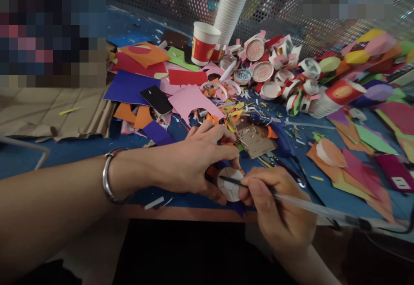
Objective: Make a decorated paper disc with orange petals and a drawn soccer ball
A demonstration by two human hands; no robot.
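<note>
My left hand (200, 160), with a silver bangle at its wrist, curves over a small white paper disc (230, 192) near the table's front edge. Its thumb and fingers hold the disc by the rim. Dark lines on the disc form a pattern like a football's panels. A pen (300, 205) with a clear barrel is pinched in my right hand (281, 207), its dark tip on the disc's face. Whatever lies beneath the disc is mostly hidden, though bits of orange and purple paper show around it.
Coloured paper and scraps (190, 99) litter the blue table (142, 147). Behind stand a paper cup (205, 45) and a tall cup stack (233, 9). Cut cup bases (261, 73) are heaped at the back. A blue glue gun (281, 140) lies beyond my right hand; cardboard (48, 112) is at left.
</note>
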